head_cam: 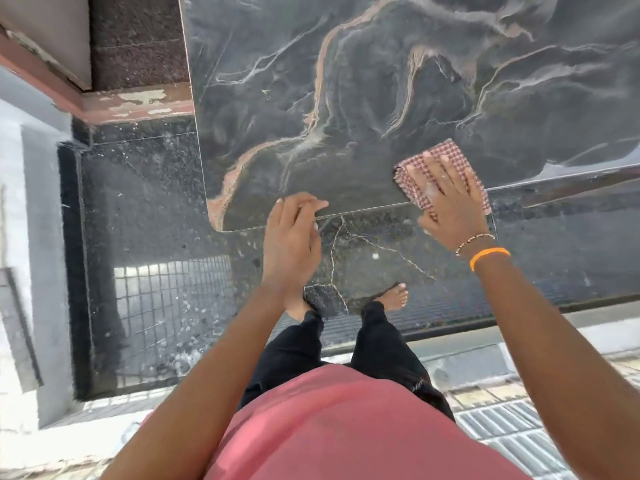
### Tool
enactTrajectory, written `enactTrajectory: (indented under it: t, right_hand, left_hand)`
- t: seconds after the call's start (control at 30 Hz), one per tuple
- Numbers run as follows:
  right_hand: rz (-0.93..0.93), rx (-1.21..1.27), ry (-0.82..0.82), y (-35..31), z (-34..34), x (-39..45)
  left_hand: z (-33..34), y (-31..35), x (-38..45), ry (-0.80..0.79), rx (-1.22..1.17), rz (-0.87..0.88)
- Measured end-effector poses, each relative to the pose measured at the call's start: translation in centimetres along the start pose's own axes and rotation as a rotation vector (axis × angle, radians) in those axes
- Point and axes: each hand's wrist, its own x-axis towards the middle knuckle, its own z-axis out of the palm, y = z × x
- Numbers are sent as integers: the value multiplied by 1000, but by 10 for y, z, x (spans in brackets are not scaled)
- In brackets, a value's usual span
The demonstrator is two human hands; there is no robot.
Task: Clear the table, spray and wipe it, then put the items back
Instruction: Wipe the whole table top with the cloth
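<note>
A dark marble-patterned table (pixel 346 98) fills the upper part of the view, with nothing standing on the part I see. My right hand (pixel 446 199) lies flat, fingers spread, on a pink checked cloth (pixel 446 152), pressing it onto the table at the near edge; part of the cloth hangs past the edge. My left hand (pixel 292 237) grips the table's near edge close to its rounded left corner, fingers on top. No spray bottle or other item is in view.
Below the table lies a dark speckled stone floor (pixel 156 202) with a white crack. My bare feet (pixel 393 296) stand just before the table edge. A reddish wall base (pixel 138 102) and a grey wall sit at the left.
</note>
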Motion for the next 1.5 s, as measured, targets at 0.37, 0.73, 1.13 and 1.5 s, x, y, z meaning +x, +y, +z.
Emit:
enactTrajectory:
  t: [0.37, 0.73, 1.13, 1.5]
  right_hand:
    - [349, 234, 13, 35, -2, -10]
    - [-224, 21, 46, 49, 15, -13]
    - [316, 155, 7, 319, -10, -33]
    - [406, 348, 24, 291, -6, -28]
  left_hand:
    - [32, 60, 11, -98, 48, -6]
    - [91, 134, 47, -148, 117, 15]
    - [167, 227, 83, -316, 98, 110]
    - [194, 259, 86, -319, 98, 119]
